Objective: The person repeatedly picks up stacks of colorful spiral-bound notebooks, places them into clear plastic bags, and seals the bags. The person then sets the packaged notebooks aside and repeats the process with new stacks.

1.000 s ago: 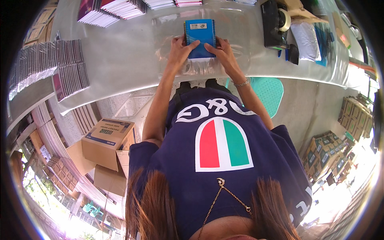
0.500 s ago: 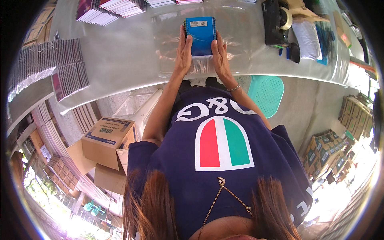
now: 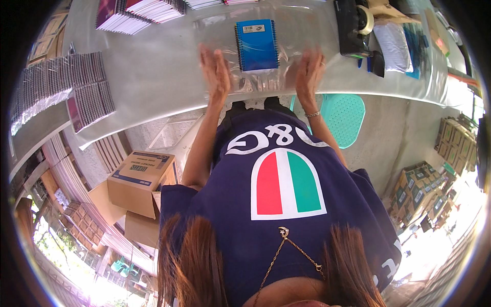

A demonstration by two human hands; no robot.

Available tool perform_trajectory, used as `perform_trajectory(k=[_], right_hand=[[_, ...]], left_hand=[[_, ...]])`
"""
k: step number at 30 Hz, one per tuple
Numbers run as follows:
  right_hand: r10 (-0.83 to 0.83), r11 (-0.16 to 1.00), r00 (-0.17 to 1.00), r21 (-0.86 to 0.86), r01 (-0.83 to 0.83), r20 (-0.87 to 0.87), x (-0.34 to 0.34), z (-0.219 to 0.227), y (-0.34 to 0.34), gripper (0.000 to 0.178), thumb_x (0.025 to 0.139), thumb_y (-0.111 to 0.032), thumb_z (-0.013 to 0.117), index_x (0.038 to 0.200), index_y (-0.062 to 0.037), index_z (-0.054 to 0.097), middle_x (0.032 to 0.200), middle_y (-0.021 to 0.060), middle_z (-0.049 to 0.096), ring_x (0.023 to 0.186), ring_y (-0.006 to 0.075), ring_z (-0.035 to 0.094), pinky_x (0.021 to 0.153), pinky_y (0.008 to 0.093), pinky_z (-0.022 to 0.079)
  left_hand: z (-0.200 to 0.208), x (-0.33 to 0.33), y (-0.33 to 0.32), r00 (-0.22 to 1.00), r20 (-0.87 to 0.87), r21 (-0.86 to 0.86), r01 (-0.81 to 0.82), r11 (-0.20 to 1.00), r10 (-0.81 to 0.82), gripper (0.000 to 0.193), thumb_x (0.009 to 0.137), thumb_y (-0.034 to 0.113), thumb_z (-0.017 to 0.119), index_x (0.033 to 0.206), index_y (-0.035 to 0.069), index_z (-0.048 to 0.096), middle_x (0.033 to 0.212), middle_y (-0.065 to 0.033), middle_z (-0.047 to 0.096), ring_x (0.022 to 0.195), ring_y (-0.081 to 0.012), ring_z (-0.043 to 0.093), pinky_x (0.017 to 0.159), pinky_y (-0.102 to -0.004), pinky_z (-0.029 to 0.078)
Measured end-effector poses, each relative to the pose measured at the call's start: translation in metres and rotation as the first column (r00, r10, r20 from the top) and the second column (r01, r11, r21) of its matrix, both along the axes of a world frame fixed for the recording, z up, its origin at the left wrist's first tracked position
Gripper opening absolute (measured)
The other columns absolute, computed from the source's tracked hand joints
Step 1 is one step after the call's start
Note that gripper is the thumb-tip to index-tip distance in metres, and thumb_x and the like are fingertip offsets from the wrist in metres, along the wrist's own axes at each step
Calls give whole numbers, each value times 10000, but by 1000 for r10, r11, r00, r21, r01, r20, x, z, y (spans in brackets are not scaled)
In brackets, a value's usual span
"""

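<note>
A blue pocket notebook with dark spiral wire lies on the plastic-covered table, a white label near its top; wire shows along both sides, so there may be more than one notebook stacked. To its left, apart from it, is my left hand, upright with fingers stretched out and blurred by motion. My right hand is held likewise to the right of the notebook, fingers extended and smeared. Neither hand touches the notebook or holds anything.
Notebook stacks stand at the far left, and rows of spiral notebooks at the left edge. A black tape dispenser and a clear plastic packet sit right. An open carton and turquoise stool are below.
Both hands were pressed against the notebook's two sides. They have let go and moved outward, the left one to the left, the right one to the right. The notebook stays on the table.
</note>
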State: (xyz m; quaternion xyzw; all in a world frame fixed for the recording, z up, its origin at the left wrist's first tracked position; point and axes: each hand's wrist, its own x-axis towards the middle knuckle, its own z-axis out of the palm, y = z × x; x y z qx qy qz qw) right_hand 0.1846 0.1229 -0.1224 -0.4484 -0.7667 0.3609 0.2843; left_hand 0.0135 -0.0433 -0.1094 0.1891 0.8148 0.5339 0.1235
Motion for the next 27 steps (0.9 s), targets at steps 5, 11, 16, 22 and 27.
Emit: perform_trajectory(k=[5,11,16,22,27], right_hand=[[-90,901,943,429,-59,320,10,-17,-9,474,948,-208,533,1401,-90,454,1447,258,369,1320,465,325,1131,548,197],[105,913,922,330,-238,372,0,5,-17,432,878,-116,609,1302,-124,524,1312,158,502,1262,356,418,1107,523,230],[130,990,958,21,-140,254,0,20,-2,427,832,-87,661,1232,-90,513,1154,112,585,1092,327,528,993,482,348],[63,969,985,-247,-22,159,21,3,39,509,798,-145,754,1225,-23,504,1012,138,614,864,203,602,697,317,485],[38,809,988,-576,-117,-146,35,31,52,256,849,-176,742,997,11,649,769,12,635,642,68,557,585,214,462]], left_hand=[[-30,6,-16,933,-359,-506,-181,843,-16,649,994,372,429,1490,-9,258,1556,-257,195,1460,-406,132,1153,-577,61],[-23,14,-17,917,-395,-421,-137,897,-45,477,958,283,518,1386,78,473,1511,-201,341,1442,-390,221,1133,-626,58],[-16,12,-23,889,-443,-435,-102,895,-114,396,893,163,623,1272,85,539,1387,-107,493,1352,-347,380,1127,-597,136],[2,5,-21,937,-231,-135,-296,946,260,565,812,261,739,1280,67,489,1128,-127,548,1062,-338,503,922,-453,404],[5,-6,-38,978,-185,-449,-170,877,95,532,789,274,776,1224,81,538,1020,-156,569,916,-271,537,820,-402,452]])
